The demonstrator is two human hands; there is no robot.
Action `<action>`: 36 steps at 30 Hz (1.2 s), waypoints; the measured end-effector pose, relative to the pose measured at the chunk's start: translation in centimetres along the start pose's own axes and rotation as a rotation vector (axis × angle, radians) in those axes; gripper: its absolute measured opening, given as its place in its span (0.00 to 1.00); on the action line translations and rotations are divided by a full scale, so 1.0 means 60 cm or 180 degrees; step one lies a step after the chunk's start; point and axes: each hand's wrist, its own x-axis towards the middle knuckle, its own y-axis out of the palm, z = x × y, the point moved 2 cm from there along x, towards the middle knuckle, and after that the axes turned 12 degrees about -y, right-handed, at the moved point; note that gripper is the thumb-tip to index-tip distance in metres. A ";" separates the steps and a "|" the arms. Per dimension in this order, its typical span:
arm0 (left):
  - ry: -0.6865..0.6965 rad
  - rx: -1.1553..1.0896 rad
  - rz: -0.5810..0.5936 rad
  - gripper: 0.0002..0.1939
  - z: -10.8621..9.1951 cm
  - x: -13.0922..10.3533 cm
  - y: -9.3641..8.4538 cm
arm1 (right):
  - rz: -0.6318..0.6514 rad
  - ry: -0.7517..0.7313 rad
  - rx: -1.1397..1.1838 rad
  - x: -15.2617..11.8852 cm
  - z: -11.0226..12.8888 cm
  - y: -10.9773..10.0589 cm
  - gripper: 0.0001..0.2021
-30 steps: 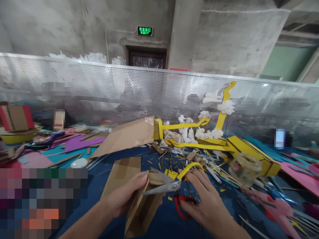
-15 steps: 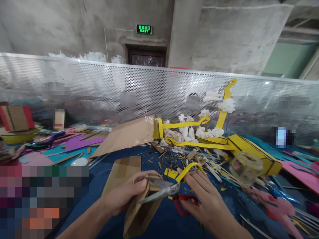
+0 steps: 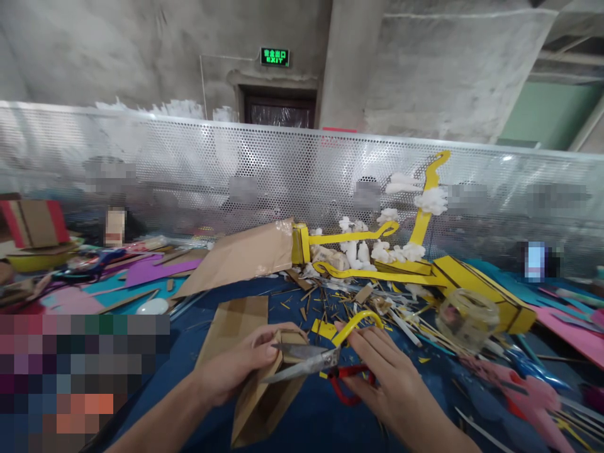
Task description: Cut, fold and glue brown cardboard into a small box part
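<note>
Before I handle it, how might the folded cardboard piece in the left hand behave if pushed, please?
The folded cardboard piece is probably light, being thin-walled and hollow. Its straight walls look fairly stiff, though the gaping side could let them squash inward.

Hands: two, the left hand (image 3: 236,365) and the right hand (image 3: 389,371)
Scissors (image 3: 330,358): one pair, with two blades and two handle loops
Open box (image 3: 274,406): one
Striped box (image 3: 35,223): one
Large brown boards: two that I see well, far board (image 3: 240,258) and near board (image 3: 236,321)
Yellow hooked strips (image 3: 427,207): three
Jar (image 3: 467,321): one
Glue gun (image 3: 528,390): one
Exit sign (image 3: 275,57): one
White tufts (image 3: 431,201): several, the exact number I cannot tell
Small scraps (image 3: 325,302): many, too mixed for me to count
</note>
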 end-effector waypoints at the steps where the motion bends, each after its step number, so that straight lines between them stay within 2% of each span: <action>1: -0.0011 0.0020 0.0018 0.31 -0.001 -0.001 0.001 | -0.0004 0.0000 -0.0006 0.000 0.000 0.000 0.14; 4: -0.0061 0.0013 -0.0047 0.22 -0.004 -0.001 0.004 | -0.0017 0.0002 0.0022 -0.003 -0.004 0.002 0.15; 7: -0.0117 -0.0027 -0.0138 0.19 -0.005 0.000 0.005 | 0.0002 -0.0063 0.0029 -0.006 -0.007 0.003 0.16; 11: -0.0162 -0.0045 -0.0332 0.23 -0.002 0.000 0.000 | 0.0037 -0.0031 0.0044 -0.008 -0.008 0.005 0.15; 17: -0.0248 -0.0223 -0.0401 0.36 0.014 0.009 -0.016 | -0.0076 0.0073 0.0190 -0.003 -0.015 0.006 0.13; 22: -0.0418 -0.0366 -0.0632 0.33 0.018 0.014 -0.014 | -0.0109 0.0162 0.0187 -0.006 -0.019 0.009 0.13; 25: -0.0548 -0.0474 -0.0759 0.34 0.013 0.011 -0.005 | -0.0097 0.0198 0.0141 -0.008 -0.019 0.011 0.13; 32: -0.0818 -0.0631 -0.0646 0.34 0.014 0.014 -0.007 | -0.0026 0.0293 0.0208 -0.006 -0.016 0.011 0.13; 36: -0.0735 -0.0653 -0.0699 0.33 0.016 0.015 -0.013 | 0.0027 0.0352 0.0321 -0.008 -0.014 0.015 0.13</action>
